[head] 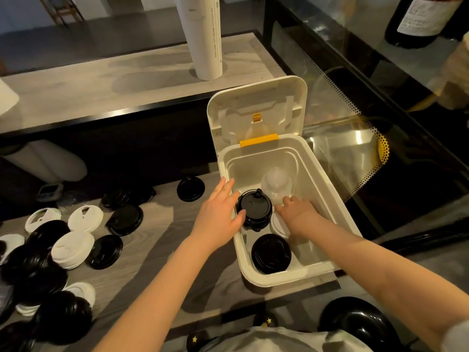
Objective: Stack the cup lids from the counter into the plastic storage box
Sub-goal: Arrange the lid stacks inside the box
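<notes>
A white plastic storage box (pixel 322 189) stands open on the counter, its lid (pixel 256 107) tipped back. Inside it are a stack of black lids (pixel 255 208), a second black stack (pixel 270 254) nearer me, a white lid stack (pixel 276 224) and clear dome lids (pixel 276 182). My left hand (pixel 219 214) reaches over the box's left rim, fingers and thumb against the side of the upper black stack. My right hand (pixel 300 212) is down inside the box, fingers bent on that stack's right side, above the white lids. Many black and white lids (pixel 73 246) lie loose on the counter at left.
A tall white sleeve of cups (pixel 203 34) stands on the raised shelf behind. A glass display case (pixel 355 138) runs along the right of the box. A dark bottle (pixel 421 19) stands at top right. A black round object (pixel 355 321) sits near my body.
</notes>
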Available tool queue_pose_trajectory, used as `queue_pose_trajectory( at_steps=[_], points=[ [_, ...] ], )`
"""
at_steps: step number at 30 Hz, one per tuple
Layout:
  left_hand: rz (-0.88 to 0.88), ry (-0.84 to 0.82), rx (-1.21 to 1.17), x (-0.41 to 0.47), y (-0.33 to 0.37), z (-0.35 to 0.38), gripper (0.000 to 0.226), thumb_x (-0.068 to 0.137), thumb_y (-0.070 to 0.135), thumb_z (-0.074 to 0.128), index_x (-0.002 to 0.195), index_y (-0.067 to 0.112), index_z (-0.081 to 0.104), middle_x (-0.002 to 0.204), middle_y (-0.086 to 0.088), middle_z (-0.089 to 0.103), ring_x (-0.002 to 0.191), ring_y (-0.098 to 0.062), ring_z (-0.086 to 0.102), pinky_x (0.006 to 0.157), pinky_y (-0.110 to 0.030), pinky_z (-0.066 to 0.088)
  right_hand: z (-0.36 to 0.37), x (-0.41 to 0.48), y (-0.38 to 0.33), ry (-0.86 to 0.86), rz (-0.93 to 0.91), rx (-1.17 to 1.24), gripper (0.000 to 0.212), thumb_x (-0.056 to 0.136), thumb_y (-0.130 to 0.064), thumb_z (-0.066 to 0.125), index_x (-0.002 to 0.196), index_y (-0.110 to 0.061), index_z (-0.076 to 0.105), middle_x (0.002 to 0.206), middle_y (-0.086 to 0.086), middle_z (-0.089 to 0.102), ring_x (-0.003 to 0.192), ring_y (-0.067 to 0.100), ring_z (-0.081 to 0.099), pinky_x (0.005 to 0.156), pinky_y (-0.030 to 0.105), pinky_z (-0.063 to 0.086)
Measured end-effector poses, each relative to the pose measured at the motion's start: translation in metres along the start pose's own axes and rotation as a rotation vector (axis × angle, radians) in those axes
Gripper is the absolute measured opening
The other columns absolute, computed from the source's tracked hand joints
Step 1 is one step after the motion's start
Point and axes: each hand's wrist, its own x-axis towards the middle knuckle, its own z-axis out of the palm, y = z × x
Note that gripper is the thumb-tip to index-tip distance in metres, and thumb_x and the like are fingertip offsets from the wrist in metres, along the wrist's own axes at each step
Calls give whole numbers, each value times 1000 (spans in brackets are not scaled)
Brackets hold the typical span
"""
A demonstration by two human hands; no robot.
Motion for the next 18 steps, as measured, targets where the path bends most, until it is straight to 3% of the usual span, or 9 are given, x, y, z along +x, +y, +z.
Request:
queue_pose_trajectory(
  at_steps=[4, 6, 9, 11, 15, 18],
  points=[
    [13, -12, 15, -1, -3, -1, 57, 96, 41, 43, 145, 16, 30, 158, 0, 8, 145, -13, -3, 116, -36, 14, -7, -8, 6, -42, 10, 72, 103, 66, -50, 77, 146, -19, 19, 141, 6, 34, 130, 27, 35, 98, 38, 42],
    [18, -11, 2, -2, -6, -3, 61, 96, 43, 41, 148, 17, 22, 158, 1, 6, 145, -13, -4, 116, -37, 11, -11, -14, 9, -6, 17, 171, 92, 71, -48, 74, 144, -19, 26, 136, 4, 39, 125, 26, 38, 96, 36, 42],
    [14, 17, 9, -6, -16, -8, 62, 97, 44, 38, 149, 17, 20, 158, 0, 8, 146, -16, -3, 118, -42, 13, -25, -25, 6, 149, 47, 335, 58, 85, -42, 60, 135, -18, 40, 128, 5, 46, 122, 25, 41, 93, 39, 44],
    [-6, 33, 39, -8, -27, -15, 60, 96, 45, 38, 148, 17, 22, 158, -1, 11, 146, -18, -1, 117, -46, 17, -42, -31, -3, 289, 80, 386, 47, 91, -39, 52, 132, -17, 44, 127, 5, 49, 120, 27, 44, 91, 41, 46],
    [-94, 1, 88, -16, -55, -33, 58, 96, 44, 40, 147, 18, 27, 158, 0, 11, 146, -19, 0, 115, -46, 18, -83, -34, -30, 533, 154, 544, 40, 93, -36, 48, 127, -15, 50, 119, 5, 55, 113, 29, 49, 87, 41, 46],
    [-138, -27, 78, -26, -85, -46, 57, 96, 41, 43, 146, 17, 29, 157, -2, 16, 145, -21, 5, 116, -44, 18, -114, -34, -61, 648, 83, 589, 42, 93, -34, 48, 132, -18, 48, 123, 4, 55, 117, 27, 47, 90, 40, 45]
  ],
)
